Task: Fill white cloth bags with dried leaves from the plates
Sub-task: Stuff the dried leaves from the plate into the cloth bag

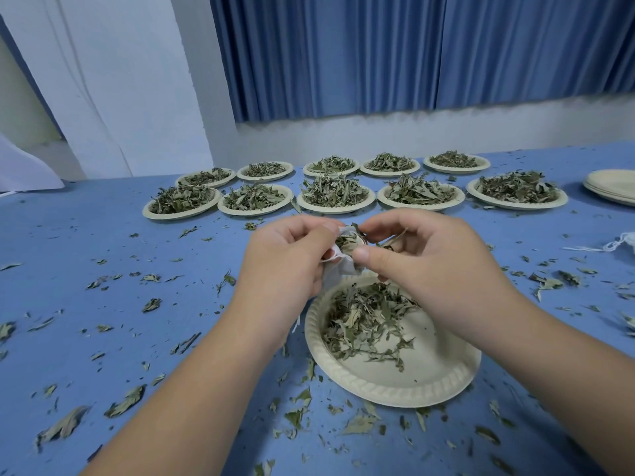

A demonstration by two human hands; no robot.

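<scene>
My left hand [288,259] grips a small white cloth bag [338,266] by its open mouth, just above the far rim of the near paper plate [395,383]. Dried leaves [347,240] show in the bag's mouth. My right hand [422,255] pinches a tuft of dried leaves at the bag's opening, thumb and fingers curled round them. The near plate holds a loose pile of dried leaves [364,317] on its far half.
Several paper plates heaped with dried leaves [335,194] stand in two rows at the back of the blue table [86,235]. A stack of bare plates [615,187] and another white bag with strings [618,243] lie at the right edge. Leaf scraps litter the table.
</scene>
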